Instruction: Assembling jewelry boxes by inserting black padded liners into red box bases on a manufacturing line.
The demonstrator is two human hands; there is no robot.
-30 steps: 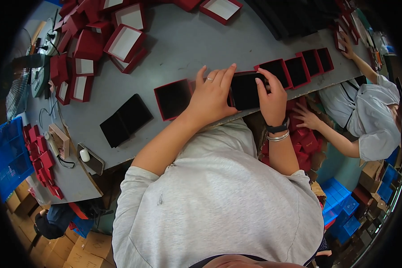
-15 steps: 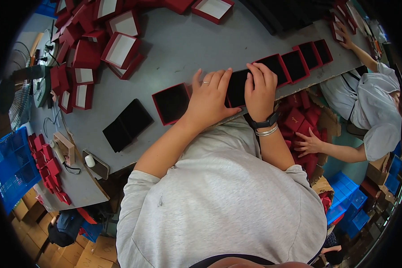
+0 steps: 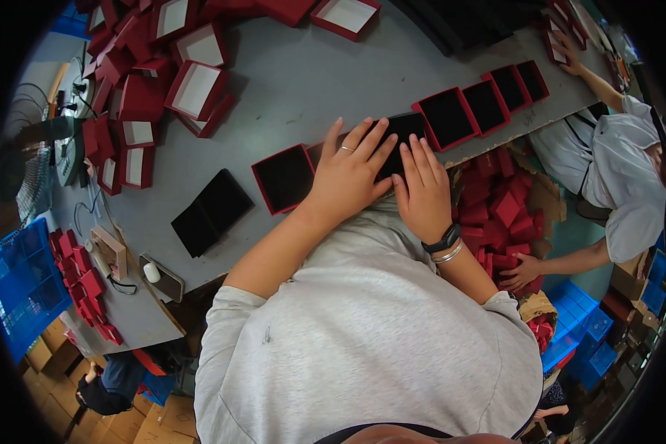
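My left hand (image 3: pixel 348 166) rests with its fingers stretched and spread, at the right side of an open red box (image 3: pixel 281 180) with a black lining. Beside it my right hand (image 3: pixel 426 185) lies with straight fingers on a black pad (image 3: pixel 405 129). Both sets of fingertips touch this pad; the palms cover much of it, so I cannot tell whether a box lies under it. A black-lined red box (image 3: pixel 445 118) stands just right of the pad. Toward the left, two black pads (image 3: pixel 212 212) lie side by side on the table.
Several empty red boxes with white insides (image 3: pixel 197 89) are heaped at the far left of the grey table (image 3: pixel 288 81). More black-lined boxes (image 3: pixel 505 86) line the right edge. A co-worker's hand (image 3: pixel 522 271) reaches into a carton of red boxes (image 3: pixel 505 203).
My right hand has shifted down off the neighbouring box's edge and flattened on the pad. My left fingers have spread. The co-worker's lower hand has moved down along the carton.
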